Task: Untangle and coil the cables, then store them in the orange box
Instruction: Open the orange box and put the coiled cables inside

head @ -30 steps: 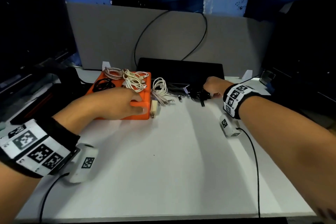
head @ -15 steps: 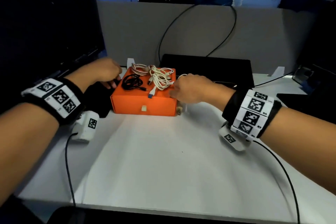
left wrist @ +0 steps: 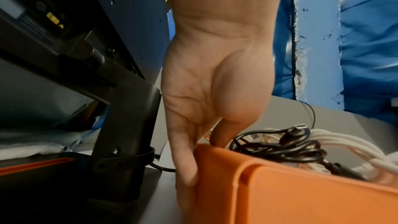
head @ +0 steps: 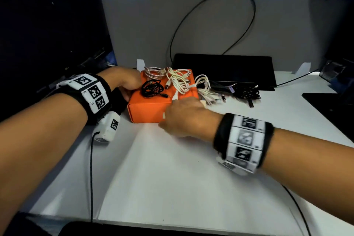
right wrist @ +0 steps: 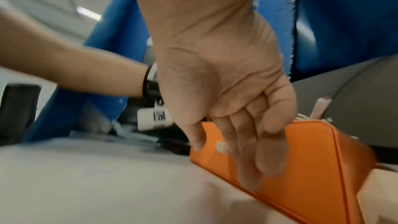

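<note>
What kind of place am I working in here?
Most likely an office desk cubicle: a white desk backed by a grey partition panel, a black monitor stand on the left, and a flat black device with a cord at the back.

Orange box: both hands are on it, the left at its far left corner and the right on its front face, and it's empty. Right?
Not empty. The head view shows the orange box holding a black cable and white cables. The left hand and right hand are placed as stated.

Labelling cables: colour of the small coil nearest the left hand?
Black coil; head view shows it best.
</note>
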Motion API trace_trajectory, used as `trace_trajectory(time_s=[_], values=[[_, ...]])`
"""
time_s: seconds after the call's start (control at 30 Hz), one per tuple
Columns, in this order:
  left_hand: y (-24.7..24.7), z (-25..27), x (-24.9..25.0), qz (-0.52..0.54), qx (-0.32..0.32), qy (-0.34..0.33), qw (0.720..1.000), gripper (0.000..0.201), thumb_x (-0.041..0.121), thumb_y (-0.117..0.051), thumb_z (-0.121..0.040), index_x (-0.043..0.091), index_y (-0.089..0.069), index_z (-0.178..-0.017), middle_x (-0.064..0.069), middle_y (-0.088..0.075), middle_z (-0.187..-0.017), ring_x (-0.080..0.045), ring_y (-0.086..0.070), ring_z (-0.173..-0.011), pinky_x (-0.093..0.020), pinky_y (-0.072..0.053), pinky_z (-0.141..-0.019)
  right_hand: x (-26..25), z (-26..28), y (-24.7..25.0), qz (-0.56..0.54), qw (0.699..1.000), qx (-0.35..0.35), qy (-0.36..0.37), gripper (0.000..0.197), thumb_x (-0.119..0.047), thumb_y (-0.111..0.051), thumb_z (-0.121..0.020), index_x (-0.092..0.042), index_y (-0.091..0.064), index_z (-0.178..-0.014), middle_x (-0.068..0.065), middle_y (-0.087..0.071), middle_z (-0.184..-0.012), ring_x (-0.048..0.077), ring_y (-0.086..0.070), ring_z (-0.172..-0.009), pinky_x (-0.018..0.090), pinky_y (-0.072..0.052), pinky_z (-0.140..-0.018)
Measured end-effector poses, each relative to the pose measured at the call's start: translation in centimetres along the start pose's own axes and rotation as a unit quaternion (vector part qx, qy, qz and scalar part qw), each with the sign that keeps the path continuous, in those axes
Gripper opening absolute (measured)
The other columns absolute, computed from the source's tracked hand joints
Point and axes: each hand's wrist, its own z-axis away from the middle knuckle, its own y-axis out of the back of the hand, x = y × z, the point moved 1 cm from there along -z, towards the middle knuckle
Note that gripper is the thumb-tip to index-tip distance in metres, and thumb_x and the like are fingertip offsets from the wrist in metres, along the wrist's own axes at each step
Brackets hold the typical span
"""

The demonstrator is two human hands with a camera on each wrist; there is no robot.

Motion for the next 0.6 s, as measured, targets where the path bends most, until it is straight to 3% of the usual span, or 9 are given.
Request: trace_trajectory(time_s=[0.07, 0.17, 0.23, 0.3, 0.43, 0.53, 0.6], values=[[0.0, -0.4, -0.1, 0.000, -0.006, 0.002, 1.000, 0.030, 0.007, -0.040, -0.105, -0.002, -0.061, -0.085, -0.020, -0.066, -0.076, -0.030, -0.066, -0.056, -0.040, -0.060, -0.061, -1.2, -1.5, -1.0, 0.044, 0.999, 0.010, 0.009, 0.033, -0.040, -0.048, -0.107, -0.013, -0.065, -0.116, 0.003, -0.060, -0.101, 0.026, -0.061, -0.090, 0.036, -0.052, -0.076], [0.0, -0.2, -0.5, 0.012, -0.031, 0.016, 0.999, 0.028, 0.007, -0.040, -0.106, -0.006, -0.064, -0.101, -0.019, -0.070, -0.069, -0.028, -0.068, -0.049, -0.034, -0.059, -0.045, -2.4, -2.3, -1.9, 0.096, 0.995, 0.019, 0.031, 0.018, -0.019, -0.057, -0.101, -0.015, -0.069, -0.114, 0.001, -0.066, -0.104, 0.023, -0.065, -0.091, 0.037, -0.059, -0.082], [0.1, -0.1, -0.8, 0.024, -0.036, 0.020, 0.999, 0.026, 0.007, -0.041, -0.107, -0.005, -0.063, -0.105, -0.015, -0.071, -0.059, -0.025, -0.068, -0.044, -0.031, -0.055, -0.039, -2.9, -1.5, -2.0, 0.119, 0.991, 0.012, 0.054, 0.019, -0.017, -0.055, -0.101, -0.017, -0.069, -0.113, 0.002, -0.068, -0.108, 0.025, -0.068, -0.096, 0.038, -0.061, -0.082], [0.2, 0.1, -0.9, 0.032, -0.037, 0.016, 0.999, 0.026, 0.008, -0.041, -0.108, -0.004, -0.064, -0.104, -0.014, -0.071, -0.061, -0.023, -0.069, -0.045, -0.029, -0.054, -0.039, -3.4, 0.1, -1.9, 0.143, 0.987, 0.010, 0.079, 0.018, -0.020, -0.054, -0.101, -0.019, -0.070, -0.110, 0.001, -0.069, -0.108, 0.025, -0.070, -0.094, 0.038, -0.061, -0.082], [0.0, 0.0, -1.1, 0.060, -0.042, 0.007, 0.997, 0.027, 0.008, -0.040, -0.109, -0.002, -0.062, -0.097, -0.011, -0.071, -0.057, -0.022, -0.069, -0.044, -0.030, -0.055, -0.039, -4.4, 5.3, -1.6, 0.135, 0.982, -0.001, 0.135, 0.015, -0.019, -0.051, -0.102, -0.022, -0.061, -0.091, 0.001, -0.069, -0.101, 0.024, -0.065, -0.087, 0.032, -0.057, -0.077], [0.0, -0.5, -1.6, 0.065, -0.052, 0.001, 0.997, 0.029, 0.011, -0.042, -0.107, -0.008, -0.064, -0.112, -0.025, -0.075, -0.088, -0.031, -0.073, -0.064, -0.038, -0.062, -0.052, -3.6, 8.1, 0.4, 0.093, 0.982, 0.074, 0.146, 0.016, -0.026, -0.050, -0.106, -0.024, -0.053, -0.090, 0.000, -0.056, -0.087, 0.022, -0.052, -0.066, 0.027, -0.036, -0.054], [0.0, -0.6, -1.9, 0.059, -0.060, -0.002, 0.996, 0.030, 0.012, -0.042, -0.106, -0.006, -0.064, -0.117, -0.028, -0.074, -0.102, -0.034, -0.074, -0.075, -0.041, -0.064, -0.063, -2.6, 8.6, 1.5, 0.070, 0.981, 0.132, 0.127, 0.015, -0.034, -0.051, -0.106, -0.019, -0.054, -0.106, 0.003, -0.052, -0.082, 0.020, -0.043, -0.061, 0.029, -0.027, -0.048]])
